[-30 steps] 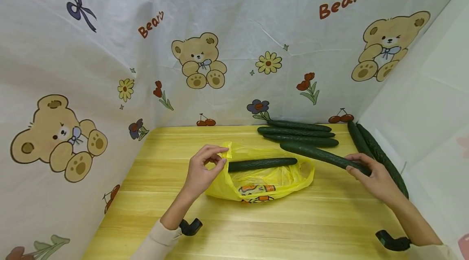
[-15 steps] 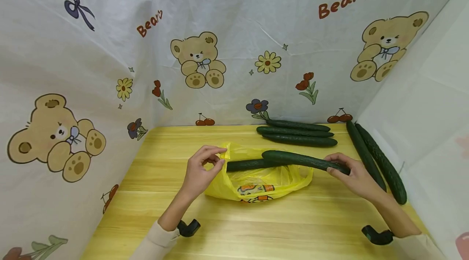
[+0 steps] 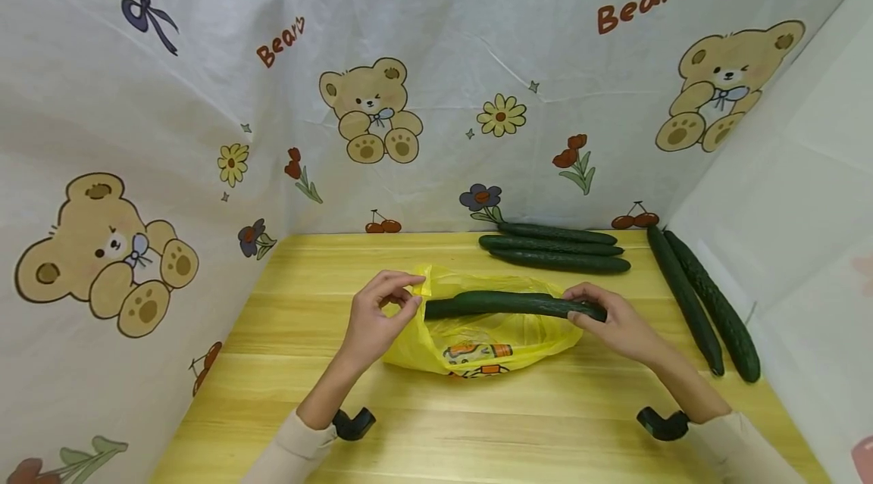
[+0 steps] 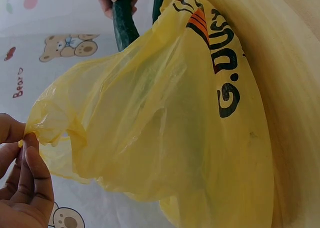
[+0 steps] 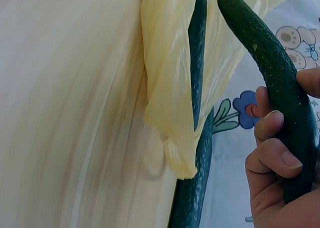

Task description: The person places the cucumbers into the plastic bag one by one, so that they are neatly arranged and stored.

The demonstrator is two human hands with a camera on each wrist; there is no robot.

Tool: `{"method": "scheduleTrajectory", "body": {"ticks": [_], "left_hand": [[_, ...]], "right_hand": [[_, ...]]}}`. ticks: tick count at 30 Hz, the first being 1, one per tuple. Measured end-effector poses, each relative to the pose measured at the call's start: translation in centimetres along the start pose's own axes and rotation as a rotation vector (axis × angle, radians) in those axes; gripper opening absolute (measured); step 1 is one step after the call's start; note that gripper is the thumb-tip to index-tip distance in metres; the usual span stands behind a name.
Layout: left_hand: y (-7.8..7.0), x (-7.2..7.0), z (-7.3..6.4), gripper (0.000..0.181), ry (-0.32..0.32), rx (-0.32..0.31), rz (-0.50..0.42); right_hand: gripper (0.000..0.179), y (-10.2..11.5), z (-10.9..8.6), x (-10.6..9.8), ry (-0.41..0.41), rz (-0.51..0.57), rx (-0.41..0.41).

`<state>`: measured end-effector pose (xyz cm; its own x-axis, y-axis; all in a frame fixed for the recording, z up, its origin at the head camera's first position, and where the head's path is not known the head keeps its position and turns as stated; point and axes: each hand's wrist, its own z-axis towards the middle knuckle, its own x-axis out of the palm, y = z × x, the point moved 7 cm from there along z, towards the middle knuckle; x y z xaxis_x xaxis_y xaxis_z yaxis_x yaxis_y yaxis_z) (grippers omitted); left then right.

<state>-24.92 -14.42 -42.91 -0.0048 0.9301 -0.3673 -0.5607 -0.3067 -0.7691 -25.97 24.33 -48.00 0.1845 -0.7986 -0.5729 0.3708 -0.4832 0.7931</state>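
Left hand (image 3: 379,319) pinches the open bag (image 3: 421,348), over which right hand (image 3: 612,325) grips a cucumber (image 3: 514,303) by one end, pointing left.

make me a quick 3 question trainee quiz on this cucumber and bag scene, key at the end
1. Fill in: the left hand pinches the edge of the ____.
2. True or false: the right hand holds nothing.
3. How many cucumbers lie at the back of the table? A two, B three, C five.

Key
1. yellow bag
2. False; it grips a cucumber
3. B
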Motion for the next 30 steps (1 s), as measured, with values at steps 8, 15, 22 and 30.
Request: {"method": "scheduleTrajectory", "body": {"ticks": [8, 15, 22, 30], "left_hand": [[0.0, 0.0, -0.2, 0.028, 0.009, -0.013, -0.003], [-0.1, 0.0, -0.2, 0.028, 0.007, -0.012, -0.004], [-0.2, 0.1, 0.1, 0.028, 0.005, -0.001, -0.013], [-0.3, 0.2, 0.3, 0.028, -0.005, -0.006, -0.026]], "right_hand": [[0.022, 0.4, 1.3, 2.4, 0.069, 0.023, 0.0], [0.024, 1.0, 2.8, 4.3, 0.145, 0.037, 0.0], [0.024, 2.1, 4.6, 6.4, 0.183, 0.052, -0.014], [0.024, 3.3, 6.6, 8.5, 0.255, 0.039, -0.024]]}}
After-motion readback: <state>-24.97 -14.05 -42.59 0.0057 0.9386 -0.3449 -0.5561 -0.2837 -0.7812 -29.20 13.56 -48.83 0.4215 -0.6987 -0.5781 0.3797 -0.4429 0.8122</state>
